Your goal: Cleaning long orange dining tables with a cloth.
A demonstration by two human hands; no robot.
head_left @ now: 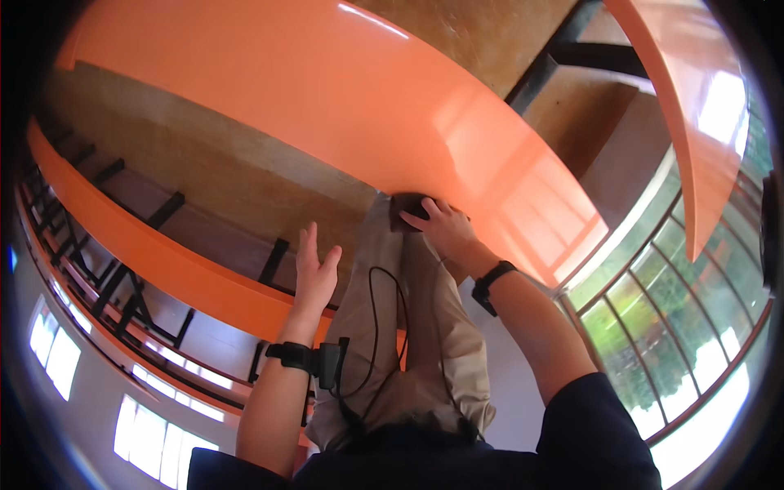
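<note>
At frame centre the right hand [445, 229] pressed flat, fingers spread, on a dark cloth [406, 209] against the orange beam [343, 90], whose long axis ran upper left to lower right, while the left hand [314, 273] hung open, holding nothing.

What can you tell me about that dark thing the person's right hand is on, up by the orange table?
The dark cloth looks like a small, soft, brownish-black wad, crumpled rather than folded. It lies at the edge of the glossy orange tabletop, just above the person's beige trousers. The right hand rests on it with fingers spread, covering its right side. Its exact material is hard to tell.
</note>
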